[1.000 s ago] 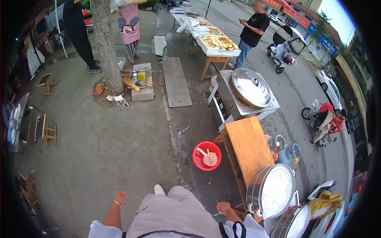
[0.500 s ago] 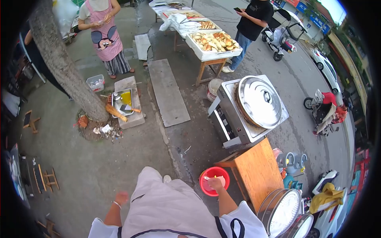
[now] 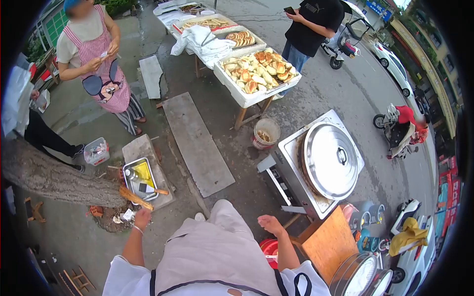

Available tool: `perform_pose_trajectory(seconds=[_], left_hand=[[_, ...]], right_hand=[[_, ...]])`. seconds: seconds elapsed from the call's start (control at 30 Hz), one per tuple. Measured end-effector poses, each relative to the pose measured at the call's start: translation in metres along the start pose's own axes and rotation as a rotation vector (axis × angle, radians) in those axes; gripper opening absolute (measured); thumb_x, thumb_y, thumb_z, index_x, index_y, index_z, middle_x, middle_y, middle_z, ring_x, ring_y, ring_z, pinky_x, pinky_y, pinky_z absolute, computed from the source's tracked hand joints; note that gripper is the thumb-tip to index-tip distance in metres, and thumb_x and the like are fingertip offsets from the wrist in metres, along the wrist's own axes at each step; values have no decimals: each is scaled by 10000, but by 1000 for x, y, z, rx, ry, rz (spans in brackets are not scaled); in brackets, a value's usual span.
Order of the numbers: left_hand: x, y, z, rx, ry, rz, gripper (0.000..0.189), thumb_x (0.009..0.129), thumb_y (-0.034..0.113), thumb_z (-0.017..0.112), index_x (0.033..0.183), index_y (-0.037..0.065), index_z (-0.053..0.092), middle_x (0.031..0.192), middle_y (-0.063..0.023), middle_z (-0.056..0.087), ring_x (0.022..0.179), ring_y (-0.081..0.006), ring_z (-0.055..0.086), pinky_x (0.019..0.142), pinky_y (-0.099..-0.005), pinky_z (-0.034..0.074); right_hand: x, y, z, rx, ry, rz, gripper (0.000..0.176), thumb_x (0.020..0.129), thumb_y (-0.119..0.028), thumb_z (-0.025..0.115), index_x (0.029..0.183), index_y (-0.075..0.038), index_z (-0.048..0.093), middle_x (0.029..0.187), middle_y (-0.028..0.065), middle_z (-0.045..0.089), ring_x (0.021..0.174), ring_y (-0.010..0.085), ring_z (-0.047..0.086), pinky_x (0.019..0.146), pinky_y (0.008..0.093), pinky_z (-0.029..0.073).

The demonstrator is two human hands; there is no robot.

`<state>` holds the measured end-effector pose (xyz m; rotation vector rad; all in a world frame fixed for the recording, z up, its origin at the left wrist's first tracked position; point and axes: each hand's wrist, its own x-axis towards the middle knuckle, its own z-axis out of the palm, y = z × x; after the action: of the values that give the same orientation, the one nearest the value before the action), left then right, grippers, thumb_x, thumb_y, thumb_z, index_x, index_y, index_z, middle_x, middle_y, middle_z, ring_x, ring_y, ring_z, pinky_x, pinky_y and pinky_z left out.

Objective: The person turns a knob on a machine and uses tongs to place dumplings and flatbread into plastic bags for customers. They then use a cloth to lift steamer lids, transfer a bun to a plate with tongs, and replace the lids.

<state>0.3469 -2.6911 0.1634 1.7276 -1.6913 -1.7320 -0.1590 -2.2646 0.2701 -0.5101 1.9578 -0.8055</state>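
My left hand (image 3: 143,217), with a band at the wrist, hangs loosely curled near the tree base, nothing visible in it. Closest to it are a wooden-handled brush (image 3: 135,197) and a metal tray (image 3: 157,177) holding yellow liquid, a metal container and a spatula (image 3: 147,188). My right hand (image 3: 270,225) is empty, its fingers loosely apart, in front of the griddle stove. Below it, partly hidden by my forearm, is a red basin (image 3: 267,246) with a white handle inside. A round metal lid (image 3: 330,162) covers the pan on the stove (image 3: 289,143).
A wooden table (image 3: 331,239) and stacked steamers (image 3: 353,276) stand at the right. Ahead are a white tray of flatbreads (image 3: 256,74), a bucket (image 3: 265,134) and a stone slab (image 3: 197,143). A tree trunk (image 3: 59,170) leans at left. A person in a pink apron (image 3: 103,84) and another holding a phone (image 3: 313,27) stand beyond.
My view has moved forward, so the stove and bread tray look closer. My right hand no longer overlaps the red basin. My left hand has come up near the brush.
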Motion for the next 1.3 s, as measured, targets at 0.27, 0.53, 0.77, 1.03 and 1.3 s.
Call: perform_pose_trajectory(seconds=[0.27,0.53,0.77,1.03,1.3], left_hand=[[189,316,107,52,-179,430,227,940,180,586,1090,12,620,848,-38,665,800,-121,630,743,-274,512],[304,338,159,236,-235,175,249,894,201,616,1082,44,658,906,-113,698,848,-186,675,766,-309,529],[463,631,206,359,37,759,185,911,115,592,1074,38,634,956,-133,673,823,-235,665,734,-328,518],[727,874,268,608,392,972,331,870,103,567,1195,41,567,1062,-223,600,1017,-395,586,876,-444,476],[797,903,312,1050,449,579,679,831,391,625,1361,46,378,1186,-249,569,1102,-424,571,887,-531,483]], right_hand=[[191,-93,-90,60,-91,38,226,893,-152,619,1076,-40,692,914,31,678,833,130,616,712,275,507],[389,-310,-192,-14,-183,-275,200,918,-207,627,997,-42,708,902,47,677,829,117,612,735,279,491],[450,-364,-211,91,-241,-181,204,927,-224,656,1015,-42,684,893,43,663,809,114,611,722,271,498],[451,-422,-224,179,-15,66,236,926,-215,653,1082,-37,666,952,62,684,846,154,641,761,295,516],[475,-454,-235,267,87,83,270,922,-199,646,1130,-27,649,1024,89,679,913,192,657,821,324,526]])
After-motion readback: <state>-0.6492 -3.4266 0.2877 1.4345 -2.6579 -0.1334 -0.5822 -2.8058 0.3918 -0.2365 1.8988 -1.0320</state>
